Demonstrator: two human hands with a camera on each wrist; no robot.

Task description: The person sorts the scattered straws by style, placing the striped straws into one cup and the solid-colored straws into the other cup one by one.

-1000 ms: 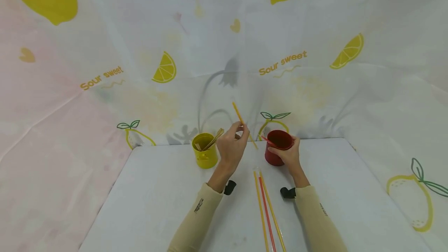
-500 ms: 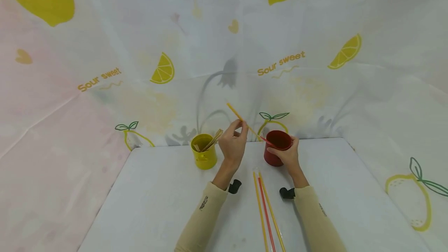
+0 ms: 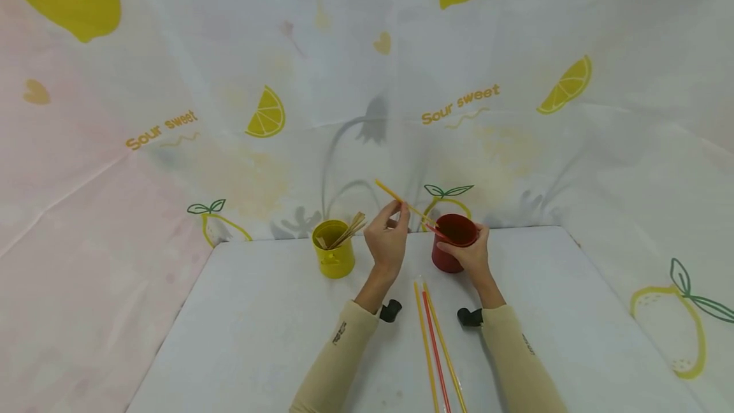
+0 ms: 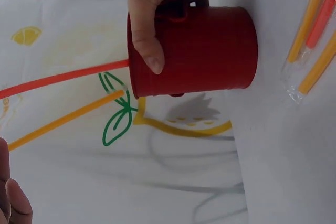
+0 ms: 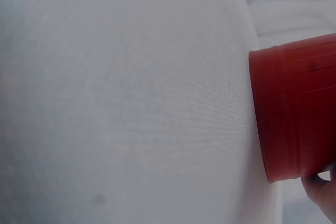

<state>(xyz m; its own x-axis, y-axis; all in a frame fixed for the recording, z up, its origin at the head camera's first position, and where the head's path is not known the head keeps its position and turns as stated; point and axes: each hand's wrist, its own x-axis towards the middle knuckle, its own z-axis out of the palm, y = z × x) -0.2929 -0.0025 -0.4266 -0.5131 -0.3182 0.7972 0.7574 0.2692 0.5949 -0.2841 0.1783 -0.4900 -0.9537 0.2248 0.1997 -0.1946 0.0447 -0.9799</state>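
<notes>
Head view has the left grip [image 3: 385, 244] pinched on an orange drinking straw [image 4: 68, 119], tilted, tip just beside the rim of the red pail [image 3: 446, 260], which the right grip [image 3: 473, 255] is clamped around. I'd guess the straw's super light, bendy and crushable, so pinch gently mid-length; the pail's probably thin painted metal, stiff, kinda slick, best held round its wall. Red straw [image 4: 65, 77] leans out of it, wrapped straws [image 3: 436, 349] lie on the surface [image 3: 258, 324].
</notes>
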